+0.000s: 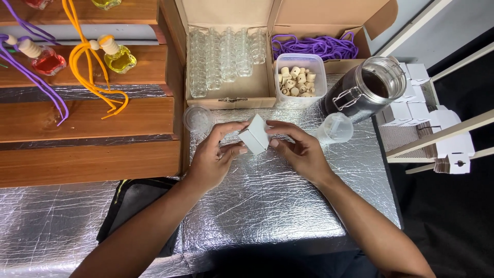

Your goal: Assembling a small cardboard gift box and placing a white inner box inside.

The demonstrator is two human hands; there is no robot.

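A small white cardboard box [255, 135] is held between both hands just above the silver foil table [267, 201]. My left hand [216, 157] grips its left side with thumb and fingers. My right hand [301, 149] pinches its right side. The box is tilted, one corner pointing up.
Behind the hands stand a cardboard box of small glass bottles [224, 54], a plastic tub of wooden caps [298, 77], purple cords [316, 46], a dark glass jar [368, 90], a clear lid [197, 118] and a small plastic cup [334, 128]. Wooden steps [87, 118] at left hold filled bottles. Flat white boxes [432, 128] lie at right.
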